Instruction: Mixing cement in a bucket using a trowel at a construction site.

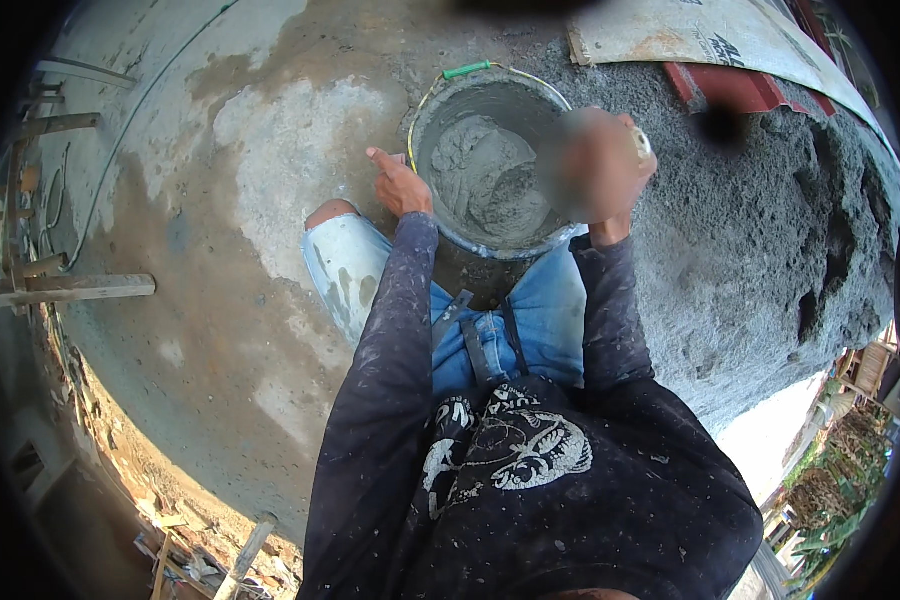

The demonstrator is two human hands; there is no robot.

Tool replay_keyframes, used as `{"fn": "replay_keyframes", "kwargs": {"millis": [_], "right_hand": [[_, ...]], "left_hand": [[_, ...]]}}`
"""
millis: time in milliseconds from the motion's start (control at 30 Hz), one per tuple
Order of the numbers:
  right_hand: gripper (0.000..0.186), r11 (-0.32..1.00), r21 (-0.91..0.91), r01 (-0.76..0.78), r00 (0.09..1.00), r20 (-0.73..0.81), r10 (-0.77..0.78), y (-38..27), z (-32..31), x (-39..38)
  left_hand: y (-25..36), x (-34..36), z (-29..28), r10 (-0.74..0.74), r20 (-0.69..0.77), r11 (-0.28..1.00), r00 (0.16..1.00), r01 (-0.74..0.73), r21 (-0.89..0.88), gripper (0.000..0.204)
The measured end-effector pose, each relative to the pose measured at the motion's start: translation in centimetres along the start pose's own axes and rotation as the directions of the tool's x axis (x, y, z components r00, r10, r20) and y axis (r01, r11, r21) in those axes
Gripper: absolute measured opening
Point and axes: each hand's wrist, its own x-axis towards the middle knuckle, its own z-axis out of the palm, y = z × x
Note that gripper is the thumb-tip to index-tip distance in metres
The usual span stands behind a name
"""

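A dark bucket (448,236) stands on the ground between my knees, its wire handle (422,104) with a green grip (466,70) lying against the far rim. Wet grey mortar (485,170) fills its lower part, with a scooped hollow near the middle. My left hand (403,186) holds the bucket's left rim, one finger sticking out to the left. Over the right rim, my right hand (592,168) is closed in a fist. A pale rounded end (640,143) shows at its outer side; the rest of what it holds is hidden, and a blur covers part of the hand.
A large heap of grey sand (730,240) rises at the right, with a red corrugated sheet (705,86) and a pale board (690,35) on its far side. Wooden posts (80,290) stand at the left, where a thin green hose (130,135) crosses the stained concrete floor (230,330).
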Motion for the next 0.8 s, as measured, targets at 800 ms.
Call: {"fn": "replay_keyframes", "kwargs": {"millis": [800], "right_hand": [[0.019,0.958,0.261,0.121,0.881,-0.473,0.017,1.4,-5.2,5.3]], "left_hand": [[1.2,-0.7,-1.5,0.035,0.119,0.998,0.992,-0.041,0.047,0.083]]}}
